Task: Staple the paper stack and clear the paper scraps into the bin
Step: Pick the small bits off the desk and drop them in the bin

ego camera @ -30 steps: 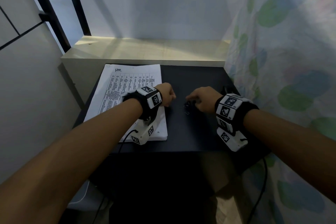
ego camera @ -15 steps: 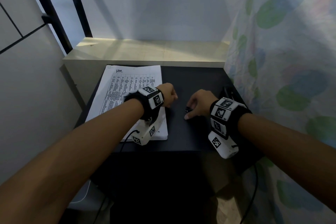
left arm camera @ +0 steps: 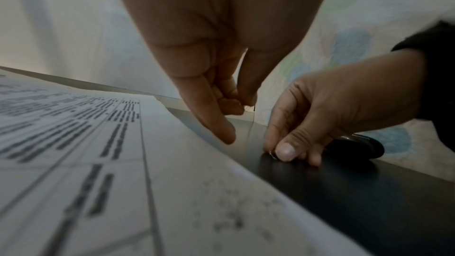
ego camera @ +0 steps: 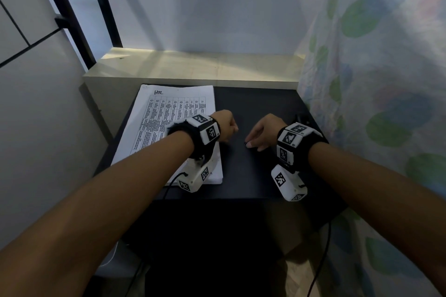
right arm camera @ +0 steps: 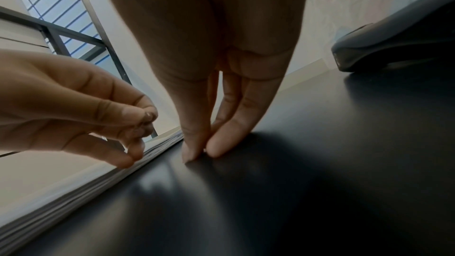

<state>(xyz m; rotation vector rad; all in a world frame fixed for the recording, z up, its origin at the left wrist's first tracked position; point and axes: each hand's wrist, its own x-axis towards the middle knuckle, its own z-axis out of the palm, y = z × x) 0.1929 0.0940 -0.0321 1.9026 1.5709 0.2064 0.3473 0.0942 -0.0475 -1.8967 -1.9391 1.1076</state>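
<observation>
A thick white paper stack (ego camera: 169,113) with a printed table on top lies on the left half of the black table (ego camera: 253,176). My left hand (ego camera: 226,125) hovers at the stack's right edge (right arm camera: 74,178) with fingers curled; nothing shows in it. My right hand (ego camera: 249,143) is down on the table a little to the right. Its thumb and fingers pinch a small dark metal piece (left arm camera: 271,154) against the tabletop. A black stapler (ego camera: 303,119) lies behind the right wrist, near the curtain. I see no paper scraps and no bin.
A pale ledge (ego camera: 193,67) runs along the table's back edge. A flowered curtain (ego camera: 374,103) hangs close on the right, and a grey wall (ego camera: 36,140) stands on the left. Cables drop from both wrist cameras over the front edge.
My right hand has slid left and toward me and lowered its fingertips onto the small dark piece, which it now pinches. The left hand has hardly moved.
</observation>
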